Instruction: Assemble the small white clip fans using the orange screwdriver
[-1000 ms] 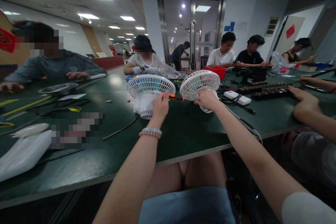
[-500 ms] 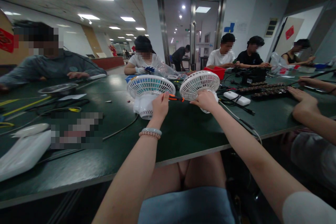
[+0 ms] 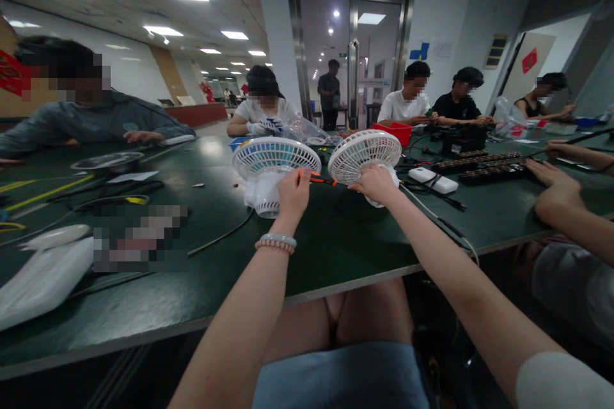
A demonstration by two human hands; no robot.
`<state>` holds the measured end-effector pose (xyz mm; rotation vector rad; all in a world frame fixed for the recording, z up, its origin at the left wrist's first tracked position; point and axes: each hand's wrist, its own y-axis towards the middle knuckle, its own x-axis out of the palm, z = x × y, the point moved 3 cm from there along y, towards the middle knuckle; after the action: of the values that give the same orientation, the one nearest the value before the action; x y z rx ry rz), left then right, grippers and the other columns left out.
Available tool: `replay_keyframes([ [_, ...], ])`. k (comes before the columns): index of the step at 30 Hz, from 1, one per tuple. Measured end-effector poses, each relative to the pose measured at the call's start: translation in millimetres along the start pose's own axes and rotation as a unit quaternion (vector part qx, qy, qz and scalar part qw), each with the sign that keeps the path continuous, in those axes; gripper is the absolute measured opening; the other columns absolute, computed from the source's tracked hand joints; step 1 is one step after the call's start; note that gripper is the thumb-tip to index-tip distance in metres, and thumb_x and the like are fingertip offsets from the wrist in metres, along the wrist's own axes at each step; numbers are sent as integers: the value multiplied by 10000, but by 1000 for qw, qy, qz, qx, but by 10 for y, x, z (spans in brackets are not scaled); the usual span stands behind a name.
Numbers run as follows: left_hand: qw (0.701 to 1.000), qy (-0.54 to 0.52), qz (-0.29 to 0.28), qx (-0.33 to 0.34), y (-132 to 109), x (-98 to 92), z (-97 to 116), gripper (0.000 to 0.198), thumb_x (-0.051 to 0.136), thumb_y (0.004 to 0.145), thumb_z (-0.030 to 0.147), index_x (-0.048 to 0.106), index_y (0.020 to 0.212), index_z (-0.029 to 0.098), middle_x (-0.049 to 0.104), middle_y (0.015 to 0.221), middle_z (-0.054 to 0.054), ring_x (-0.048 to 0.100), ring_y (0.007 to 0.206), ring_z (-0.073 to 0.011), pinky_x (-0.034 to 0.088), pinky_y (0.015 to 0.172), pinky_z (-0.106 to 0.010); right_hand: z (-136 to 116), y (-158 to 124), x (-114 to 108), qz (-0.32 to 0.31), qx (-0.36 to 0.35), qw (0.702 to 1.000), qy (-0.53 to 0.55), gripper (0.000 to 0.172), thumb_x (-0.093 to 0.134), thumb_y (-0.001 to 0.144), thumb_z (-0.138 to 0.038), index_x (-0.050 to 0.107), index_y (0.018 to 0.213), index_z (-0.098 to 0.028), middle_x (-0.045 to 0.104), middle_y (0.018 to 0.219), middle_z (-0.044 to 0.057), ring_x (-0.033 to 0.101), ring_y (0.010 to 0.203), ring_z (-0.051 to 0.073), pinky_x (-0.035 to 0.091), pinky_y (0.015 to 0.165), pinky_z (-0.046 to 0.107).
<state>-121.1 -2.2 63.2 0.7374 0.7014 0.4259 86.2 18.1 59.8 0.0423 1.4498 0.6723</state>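
Observation:
Two white round fan heads stand side by side on the dark green table. My left hand (image 3: 293,195) is closed at the white base of the left fan (image 3: 277,158), with an orange and black tool (image 3: 322,179) at its fingertips, pointing right. The tool's end reaches the lower edge of the right fan (image 3: 364,152). My right hand (image 3: 377,184) is closed round the back part of the right fan, below its grille; its fingertips are partly hidden.
A white power adapter (image 3: 432,179) and cables lie right of the right fan. A red bin (image 3: 394,133) stands behind. At left are a metal dish (image 3: 106,163), cables and a white packet (image 3: 45,281). A co-worker's hands (image 3: 551,182) are at the right.
My left hand has shifted slightly on the tool, and more of the orange handle shows above its fingers. Both fans have stayed in place. A person behind the glass door now stands upright.

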Motion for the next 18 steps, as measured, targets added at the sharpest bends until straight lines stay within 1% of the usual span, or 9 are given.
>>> replay_keyframes([
  [3, 1000, -3, 5, 8, 1, 2, -5, 396, 358, 857, 463, 610, 928, 165, 578, 657, -19, 526, 675, -147, 371, 594, -242, 1, -2, 3, 4, 6, 1000, 4, 529, 371, 848, -554, 681, 960, -140, 624, 1054, 144, 502, 1023, 262, 363, 802, 332],
  [6, 1000, -3, 11, 18, -1, 5, -5, 367, 375, 854, 449, 603, 939, 174, 595, 708, -19, 537, 692, -141, 385, 617, -239, 8, 0, 4, 7, 13, 1000, 7, 535, 380, 845, -554, 671, 974, -123, 626, 1039, 148, 507, 1013, 262, 369, 793, 328],
  [12, 999, 8, 20, 29, -12, 4, 0, 315, 414, 840, 446, 581, 894, 185, 603, 744, -10, 534, 673, -128, 386, 626, -238, 15, 6, 0, 7, 12, 1000, 7, 519, 392, 842, -548, 676, 955, -127, 633, 1023, 134, 512, 1004, 269, 375, 777, 331],
  [15, 999, 19, 26, 31, -12, -4, 5, 333, 416, 835, 471, 580, 854, 181, 595, 719, -7, 521, 645, -125, 367, 610, -240, 15, 3, -2, -3, 10, 1000, 3, 524, 372, 849, -551, 680, 959, -141, 628, 1042, 131, 507, 1010, 268, 370, 784, 332],
  [18, 999, 40, 27, 25, -9, -12, 7, 367, 413, 830, 500, 572, 775, 174, 575, 669, -4, 497, 608, -123, 336, 587, -246, 17, 2, 7, -10, 5, 1000, 1, 531, 352, 856, -552, 687, 948, -150, 623, 1056, 133, 500, 1024, 266, 360, 800, 335],
])
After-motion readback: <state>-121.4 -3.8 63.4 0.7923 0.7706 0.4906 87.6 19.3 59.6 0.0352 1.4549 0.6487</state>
